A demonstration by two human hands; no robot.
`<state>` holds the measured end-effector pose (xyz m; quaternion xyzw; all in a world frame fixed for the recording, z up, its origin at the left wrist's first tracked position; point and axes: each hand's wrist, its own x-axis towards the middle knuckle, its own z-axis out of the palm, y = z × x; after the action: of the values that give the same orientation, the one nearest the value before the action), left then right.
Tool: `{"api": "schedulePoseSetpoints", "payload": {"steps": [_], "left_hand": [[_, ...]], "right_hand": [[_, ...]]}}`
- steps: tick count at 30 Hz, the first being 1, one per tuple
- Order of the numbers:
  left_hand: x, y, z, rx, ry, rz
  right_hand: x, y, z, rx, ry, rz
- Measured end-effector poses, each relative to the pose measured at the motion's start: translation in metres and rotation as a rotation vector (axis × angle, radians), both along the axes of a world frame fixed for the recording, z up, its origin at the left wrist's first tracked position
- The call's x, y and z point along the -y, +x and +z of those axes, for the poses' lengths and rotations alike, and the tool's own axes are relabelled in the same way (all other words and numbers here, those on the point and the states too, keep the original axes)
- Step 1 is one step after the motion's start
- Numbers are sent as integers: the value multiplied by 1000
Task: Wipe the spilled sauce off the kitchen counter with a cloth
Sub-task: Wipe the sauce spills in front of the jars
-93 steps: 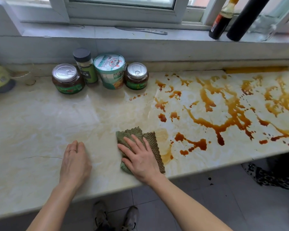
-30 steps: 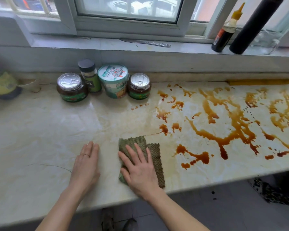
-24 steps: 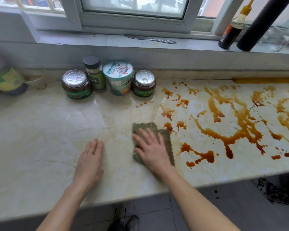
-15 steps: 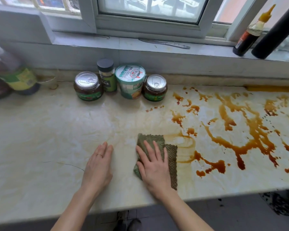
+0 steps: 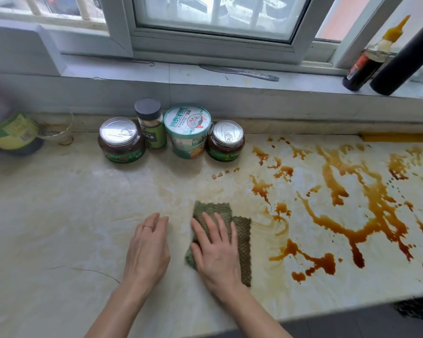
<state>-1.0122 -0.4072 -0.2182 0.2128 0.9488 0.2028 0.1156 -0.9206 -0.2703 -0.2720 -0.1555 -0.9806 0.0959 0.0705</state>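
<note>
Our right grip (image 5: 215, 251), fingers straight, presses the cloth (image 5: 242, 242); we should sweep firmly through the sauce (image 5: 324, 263) lying to its right.

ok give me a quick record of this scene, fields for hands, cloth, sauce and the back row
sauce: brown streaks over the right part of the counter, unwiped
cloth: green, folded, at the sauce's left edge
right hand: open, pressing flat on the cloth
left hand: rests on the counter, apart from the cloth
back row: two jars, spice bottle, paper cup
</note>
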Motion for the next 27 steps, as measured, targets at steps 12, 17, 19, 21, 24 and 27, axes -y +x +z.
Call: {"api": "schedulePoseSetpoints", "payload": {"steps": [12, 17, 19, 21, 24, 27], "left_hand": [[-23, -37, -1, 20, 71, -28], [-36, -44, -4, 22, 45, -39], [-37, -46, -6, 0, 25, -28], [-37, -46, -6, -12, 11, -30], [-40, -47, 1, 11, -32, -39], [-45, -52, 5, -24, -98, -42]], "right_hand": [[-18, -21, 1, -54, -9, -115], [-13, -71, 6, -38, 18, 92], [-31, -87, 7, -3, 61, 91], [-50, -93, 6, 5, 48, 35], [-53, -94, 2, -29, 0, -96], [-39, -105, 4, -14, -13, -72]]}}
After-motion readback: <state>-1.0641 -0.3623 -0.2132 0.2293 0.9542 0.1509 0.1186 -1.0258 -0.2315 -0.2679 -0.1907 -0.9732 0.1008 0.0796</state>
